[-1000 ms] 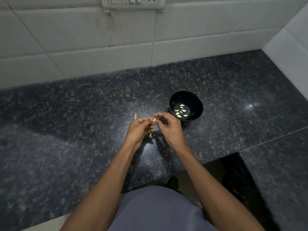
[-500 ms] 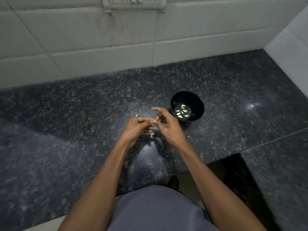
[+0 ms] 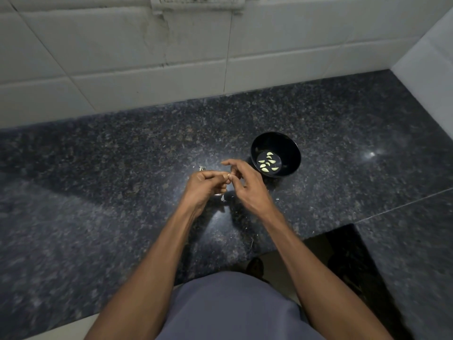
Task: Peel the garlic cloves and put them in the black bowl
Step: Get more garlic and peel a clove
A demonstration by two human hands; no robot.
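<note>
Granite counter [image 3: 343, 133], dark and speckled, meeting the near edge just ahead of the body. Above it, left hand [image 3: 203, 186] curling round and pinching a garlic clove [image 3: 229, 176]; right hand [image 3: 247, 185] nipping the same clove, forefinger lifting free. Beneath, lying scattered, papery skins [image 3: 222, 198]. Just beyond the right hand, black bowl [image 3: 291, 153] holding peeled cloves [image 3: 267, 162]. Farther, wide bare stone running to the tiled wall [image 3: 147, 77].

A black bowl [image 3: 275, 155] stands upright on the counter [image 3: 98, 168], holding several pale peeled cloves [image 3: 267, 163]. Papery skins [image 3: 222, 198] lie left of the bowl.
</note>
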